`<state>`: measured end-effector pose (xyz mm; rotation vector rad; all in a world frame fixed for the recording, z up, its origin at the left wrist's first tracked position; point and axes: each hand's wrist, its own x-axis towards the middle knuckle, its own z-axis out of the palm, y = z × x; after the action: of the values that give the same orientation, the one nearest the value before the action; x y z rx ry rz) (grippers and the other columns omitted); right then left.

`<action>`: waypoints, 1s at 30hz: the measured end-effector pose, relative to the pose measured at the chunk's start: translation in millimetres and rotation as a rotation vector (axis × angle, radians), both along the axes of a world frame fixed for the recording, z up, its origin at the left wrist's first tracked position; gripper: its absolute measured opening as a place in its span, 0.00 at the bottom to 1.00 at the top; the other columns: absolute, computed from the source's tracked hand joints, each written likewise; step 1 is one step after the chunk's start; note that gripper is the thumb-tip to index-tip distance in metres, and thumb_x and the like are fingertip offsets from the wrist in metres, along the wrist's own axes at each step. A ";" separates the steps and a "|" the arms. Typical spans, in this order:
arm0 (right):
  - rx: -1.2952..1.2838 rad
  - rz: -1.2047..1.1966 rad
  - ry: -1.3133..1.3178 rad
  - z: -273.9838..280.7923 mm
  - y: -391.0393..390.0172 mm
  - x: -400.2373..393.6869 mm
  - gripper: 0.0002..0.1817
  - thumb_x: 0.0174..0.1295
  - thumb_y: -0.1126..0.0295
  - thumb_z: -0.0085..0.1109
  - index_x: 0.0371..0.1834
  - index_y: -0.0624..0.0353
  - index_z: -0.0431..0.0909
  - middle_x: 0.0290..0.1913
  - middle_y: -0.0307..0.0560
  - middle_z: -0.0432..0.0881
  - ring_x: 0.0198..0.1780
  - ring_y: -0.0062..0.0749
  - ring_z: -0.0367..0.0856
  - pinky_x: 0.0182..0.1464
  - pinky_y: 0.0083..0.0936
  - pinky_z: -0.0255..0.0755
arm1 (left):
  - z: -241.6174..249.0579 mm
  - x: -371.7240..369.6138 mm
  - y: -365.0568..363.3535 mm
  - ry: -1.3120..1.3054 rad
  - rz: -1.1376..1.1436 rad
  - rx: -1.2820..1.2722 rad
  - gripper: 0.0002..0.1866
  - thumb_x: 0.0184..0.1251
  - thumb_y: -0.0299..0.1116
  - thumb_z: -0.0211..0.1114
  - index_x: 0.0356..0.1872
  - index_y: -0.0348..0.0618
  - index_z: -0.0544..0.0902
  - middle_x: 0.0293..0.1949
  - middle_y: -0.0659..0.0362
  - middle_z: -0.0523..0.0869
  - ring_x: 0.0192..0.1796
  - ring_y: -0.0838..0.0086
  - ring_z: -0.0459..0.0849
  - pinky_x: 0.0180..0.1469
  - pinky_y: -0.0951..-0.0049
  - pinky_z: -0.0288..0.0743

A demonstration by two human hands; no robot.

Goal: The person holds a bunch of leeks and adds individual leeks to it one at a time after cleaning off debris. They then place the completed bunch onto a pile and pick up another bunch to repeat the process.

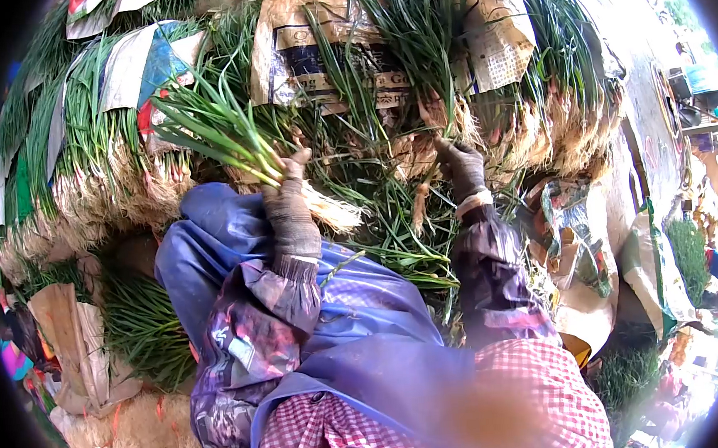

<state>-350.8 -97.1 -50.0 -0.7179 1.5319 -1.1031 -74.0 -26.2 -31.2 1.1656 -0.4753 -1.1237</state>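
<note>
My left hand, in a worn brownish glove, is closed around a bunch of scallions. Their green leaves fan up and to the left, while the pale roots stick out to the right below the hand. Further right, my gloved right hand has its fingers pinched on a single scallion, whose brownish root end hangs down left of the hand. Just above lies a heap of scallions on printed paper sacking. Loose green leaves are strewn between my arms.
Rows of rooted scallions are stacked along the left and back, partly covered by paper sheets. A blue apron covers my lap. Bundled scallions lie at lower left. Torn sacks stand at right, beyond them other people, blurred.
</note>
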 end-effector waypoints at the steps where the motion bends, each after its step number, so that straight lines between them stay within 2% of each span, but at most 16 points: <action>1: -0.005 0.024 -0.065 4.4 4.2 10.8 0.11 0.53 0.64 0.71 0.26 0.57 0.81 0.19 0.36 0.78 0.14 0.16 0.67 0.16 0.13 0.59 | 15.7 -6.4 1.2 0.031 -0.061 0.026 0.17 0.69 0.35 0.58 0.54 0.42 0.68 0.50 0.49 0.82 0.47 0.66 0.83 0.44 0.69 0.82; 3: -0.036 0.121 0.037 32.3 20.4 58.2 0.10 0.55 0.63 0.69 0.30 0.58 0.81 0.23 0.37 0.79 0.16 0.15 0.70 0.17 0.13 0.61 | 21.2 -14.4 6.7 0.129 -0.209 0.104 0.17 0.67 0.33 0.62 0.54 0.44 0.69 0.50 0.50 0.81 0.46 0.70 0.83 0.40 0.75 0.80; 6: -0.096 0.266 -0.139 56.4 39.3 122.1 0.09 0.59 0.66 0.66 0.34 0.60 0.81 0.25 0.37 0.80 0.20 0.15 0.72 0.20 0.13 0.65 | 18.9 -18.8 12.4 0.130 -0.431 0.219 0.12 0.65 0.29 0.63 0.46 0.43 0.72 0.37 0.57 0.82 0.33 0.74 0.81 0.29 0.76 0.77; 7: -0.140 0.404 0.015 42.1 37.3 123.1 0.10 0.59 0.69 0.65 0.36 0.66 0.80 0.27 0.43 0.82 0.28 0.21 0.80 0.27 0.19 0.74 | 23.9 -13.8 12.3 0.007 -0.565 0.304 0.09 0.63 0.26 0.63 0.42 0.43 0.73 0.30 0.60 0.80 0.27 0.75 0.77 0.24 0.76 0.72; 8: -0.235 0.359 0.199 19.6 33.8 127.5 0.10 0.58 0.68 0.67 0.34 0.66 0.80 0.27 0.42 0.82 0.29 0.21 0.80 0.28 0.19 0.74 | 26.1 -13.2 13.0 0.131 -0.543 0.265 0.09 0.63 0.26 0.63 0.42 0.43 0.73 0.30 0.60 0.80 0.26 0.75 0.77 0.24 0.77 0.71; 10: -0.454 0.293 0.102 14.5 27.4 126.1 0.09 0.57 0.68 0.67 0.33 0.63 0.81 0.27 0.42 0.83 0.27 0.20 0.79 0.27 0.17 0.73 | 28.5 -16.7 15.0 0.388 -0.500 0.183 0.09 0.62 0.25 0.63 0.41 0.42 0.74 0.28 0.59 0.80 0.24 0.75 0.76 0.22 0.78 0.68; 12: -0.215 -0.101 -0.210 17.2 6.6 105.0 0.08 0.56 0.67 0.68 0.32 0.59 0.81 0.27 0.41 0.83 0.25 0.18 0.77 0.25 0.14 0.72 | 22.6 -8.6 16.9 0.616 -0.597 0.082 0.09 0.62 0.25 0.64 0.41 0.43 0.74 0.34 0.56 0.82 0.27 0.75 0.77 0.27 0.75 0.70; 14: -0.143 0.039 -0.148 11.8 1.8 87.8 0.07 0.58 0.71 0.65 0.36 0.60 0.82 0.25 0.35 0.80 0.23 0.17 0.74 0.25 0.13 0.71 | 22.0 -6.6 15.5 0.722 -0.590 -0.007 0.09 0.63 0.26 0.63 0.42 0.44 0.75 0.36 0.56 0.82 0.29 0.75 0.77 0.31 0.73 0.71; 16: -0.152 0.401 -0.210 33.7 12.2 97.6 0.17 0.58 0.72 0.65 0.50 0.61 0.79 0.32 0.34 0.80 0.28 0.15 0.76 0.29 0.12 0.72 | 20.5 -5.2 13.1 0.771 -0.568 0.041 0.08 0.64 0.28 0.63 0.42 0.43 0.76 0.36 0.56 0.82 0.31 0.75 0.77 0.32 0.73 0.72; 17: -0.191 0.621 -0.169 58.2 17.3 103.9 0.26 0.60 0.71 0.63 0.63 0.59 0.70 0.40 0.35 0.80 0.35 0.14 0.76 0.35 0.13 0.73 | 21.3 -6.3 12.7 0.754 -0.594 0.038 0.09 0.66 0.30 0.61 0.44 0.42 0.76 0.36 0.57 0.82 0.32 0.75 0.77 0.34 0.73 0.72; 18: -0.319 0.731 -0.287 61.4 17.7 111.5 0.27 0.62 0.70 0.61 0.65 0.58 0.66 0.42 0.35 0.78 0.39 0.15 0.75 0.39 0.14 0.74 | 25.4 -6.3 10.6 0.738 -0.591 0.039 0.09 0.66 0.31 0.61 0.44 0.41 0.75 0.35 0.57 0.82 0.32 0.75 0.77 0.34 0.73 0.72; 20: -0.254 0.808 -0.430 54.5 14.0 118.1 0.25 0.65 0.69 0.58 0.65 0.58 0.66 0.42 0.35 0.77 0.40 0.15 0.75 0.41 0.15 0.73 | 32.0 -4.8 12.1 0.703 -0.577 0.055 0.10 0.67 0.32 0.60 0.45 0.40 0.75 0.35 0.58 0.82 0.32 0.75 0.77 0.34 0.73 0.72; 21: -0.071 0.884 -0.312 65.8 11.9 111.0 0.23 0.65 0.66 0.59 0.62 0.59 0.67 0.43 0.35 0.77 0.40 0.15 0.75 0.42 0.15 0.73 | 29.1 -2.9 12.8 0.684 -0.555 0.036 0.12 0.67 0.33 0.60 0.47 0.38 0.75 0.35 0.58 0.81 0.32 0.75 0.78 0.35 0.73 0.73; 26: -0.114 0.899 -0.317 27.7 12.6 101.9 0.17 0.66 0.62 0.59 0.52 0.61 0.74 0.38 0.34 0.79 0.38 0.17 0.73 0.41 0.18 0.72 | 22.1 -0.4 12.6 0.696 -0.630 0.109 0.12 0.66 0.32 0.60 0.46 0.38 0.75 0.36 0.55 0.82 0.36 0.70 0.83 0.39 0.69 0.79; 29: -0.270 0.633 0.019 45.8 9.3 107.3 0.12 0.65 0.66 0.59 0.44 0.64 0.77 0.31 0.38 0.80 0.32 0.19 0.75 0.34 0.20 0.72 | 33.4 -5.5 16.8 0.691 -0.667 0.117 0.09 0.66 0.29 0.59 0.44 0.42 0.73 0.36 0.52 0.83 0.40 0.64 0.85 0.46 0.59 0.83; 30: -0.426 0.596 0.245 46.4 7.6 108.8 0.10 0.62 0.67 0.61 0.40 0.64 0.78 0.27 0.42 0.81 0.29 0.21 0.76 0.32 0.23 0.73 | 28.5 -6.2 17.7 0.702 -0.631 0.176 0.07 0.66 0.28 0.59 0.43 0.45 0.72 0.36 0.53 0.82 0.34 0.67 0.83 0.36 0.65 0.81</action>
<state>-242.0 -89.5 -3.6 -1.5342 1.1544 -0.9024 -80.2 -8.4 -2.7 0.6928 -0.1888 -2.0498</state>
